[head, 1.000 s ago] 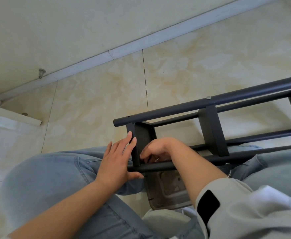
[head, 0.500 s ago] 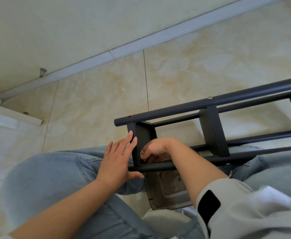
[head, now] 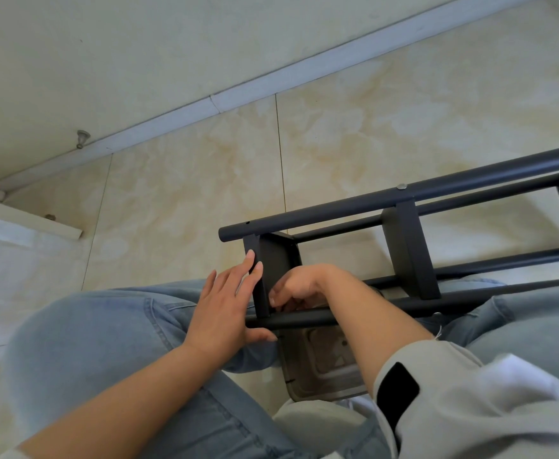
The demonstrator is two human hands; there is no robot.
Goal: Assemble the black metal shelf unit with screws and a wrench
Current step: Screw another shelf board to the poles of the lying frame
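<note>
Across the person's lap, the black shelf unit [head: 403,246] is lying on its side, running off toward 3 o'clock. The left hand [head: 225,303] is bracing its end panel [head: 276,260] with straight fingers; the right hand [head: 299,288] is curling behind it, contents hidden. Risk: an unseen screw cross-threading or dropping if the panel shifts. Since the earlier frame, nothing is changing appreciably.

Shelf [head: 400,197] is matt black metal with a shiny silver screw [head: 402,186]. Floor [head: 370,127] is glossy marbled tile, jeans [head: 106,342] are faded denim.
</note>
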